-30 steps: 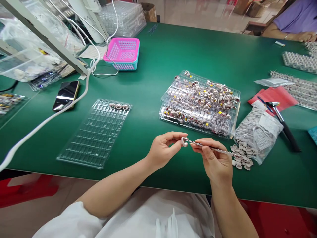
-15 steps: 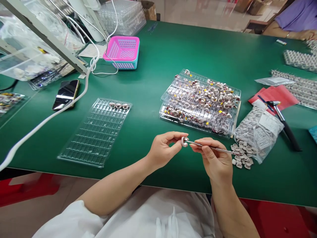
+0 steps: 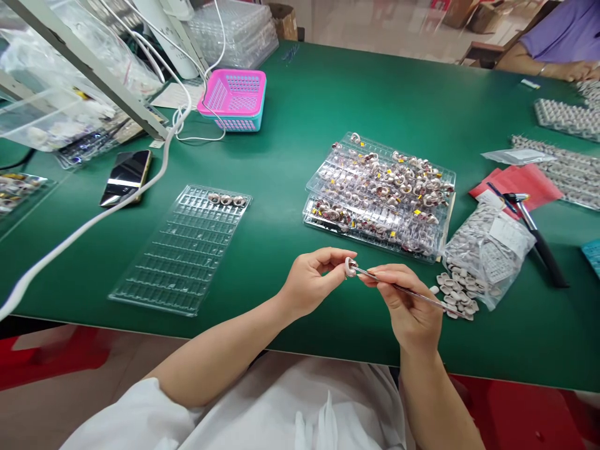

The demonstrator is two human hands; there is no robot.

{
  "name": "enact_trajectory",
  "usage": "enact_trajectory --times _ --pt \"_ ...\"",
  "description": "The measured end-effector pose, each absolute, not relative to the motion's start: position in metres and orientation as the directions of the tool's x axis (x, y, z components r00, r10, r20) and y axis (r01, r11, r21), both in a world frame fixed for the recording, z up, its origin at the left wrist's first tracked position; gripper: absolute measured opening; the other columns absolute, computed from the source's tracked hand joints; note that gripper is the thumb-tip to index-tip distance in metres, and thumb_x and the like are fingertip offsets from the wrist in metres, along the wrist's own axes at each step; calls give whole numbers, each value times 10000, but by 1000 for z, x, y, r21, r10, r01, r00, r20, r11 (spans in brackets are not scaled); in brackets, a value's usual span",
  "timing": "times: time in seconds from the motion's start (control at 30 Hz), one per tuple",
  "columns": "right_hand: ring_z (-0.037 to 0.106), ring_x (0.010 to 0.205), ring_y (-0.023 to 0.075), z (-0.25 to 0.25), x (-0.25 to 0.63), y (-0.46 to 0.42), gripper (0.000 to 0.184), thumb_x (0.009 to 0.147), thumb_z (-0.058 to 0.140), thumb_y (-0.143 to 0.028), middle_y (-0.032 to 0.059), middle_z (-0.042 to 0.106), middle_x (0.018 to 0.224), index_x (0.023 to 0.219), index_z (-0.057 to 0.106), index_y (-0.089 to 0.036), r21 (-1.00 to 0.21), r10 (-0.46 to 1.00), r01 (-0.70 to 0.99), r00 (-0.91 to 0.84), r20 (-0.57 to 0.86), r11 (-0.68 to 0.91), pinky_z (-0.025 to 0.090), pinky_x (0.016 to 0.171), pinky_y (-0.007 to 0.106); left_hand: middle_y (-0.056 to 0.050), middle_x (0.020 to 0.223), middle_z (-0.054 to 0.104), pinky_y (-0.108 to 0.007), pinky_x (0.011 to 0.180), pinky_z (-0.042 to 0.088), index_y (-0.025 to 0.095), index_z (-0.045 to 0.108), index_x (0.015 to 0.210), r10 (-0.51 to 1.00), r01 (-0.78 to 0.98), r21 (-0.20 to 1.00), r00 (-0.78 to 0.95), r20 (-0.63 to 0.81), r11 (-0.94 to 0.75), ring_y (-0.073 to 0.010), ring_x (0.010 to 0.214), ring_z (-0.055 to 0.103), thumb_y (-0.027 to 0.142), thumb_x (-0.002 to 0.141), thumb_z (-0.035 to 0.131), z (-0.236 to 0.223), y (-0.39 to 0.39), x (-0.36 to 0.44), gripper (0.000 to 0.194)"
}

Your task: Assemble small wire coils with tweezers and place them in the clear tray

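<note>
Pinches curved white piece (image 3: 350, 267) above tabletop (image 3: 272, 181) in left hand (image 3: 307, 281) with fingers nearly closed; grips metal tool (image 3: 422, 296) from 4 o'clock in closed right hand (image 3: 412, 312). Has room toward 9 o'clock, before clear tray's (image 3: 180, 256) edge.

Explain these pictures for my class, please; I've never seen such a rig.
No machine here: a person works bare-handed, filmed by one camera worn on the head, looking forward and down. The left hand holds a small whitish ring-shaped piece in a pinching grip; the right hand holds a slim metal tool, its tip at that piece. On the green table, a clear tray at left holds three small parts in its far row. Ahead lie stacked trays crowded with parts. To the right are a plastic bag, loose pale pieces and a hammer.
</note>
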State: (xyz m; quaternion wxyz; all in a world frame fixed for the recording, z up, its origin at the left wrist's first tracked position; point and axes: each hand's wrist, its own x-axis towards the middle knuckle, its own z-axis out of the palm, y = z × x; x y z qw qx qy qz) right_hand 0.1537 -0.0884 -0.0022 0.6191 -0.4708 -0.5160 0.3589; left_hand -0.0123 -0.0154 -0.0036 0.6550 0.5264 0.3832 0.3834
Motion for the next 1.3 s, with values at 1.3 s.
enact_trajectory --times 1.3 --pt "642 638 120 -8 166 -77 96 902 616 -232 47 676 908 915 708 -210 -928 991 -366 132 19 67 541 586 260 -56 804 717 -250 722 514 126 717 880 859 3 991 499 -116 132 -144 726 636 220 833 622 5 -16 -14 142"
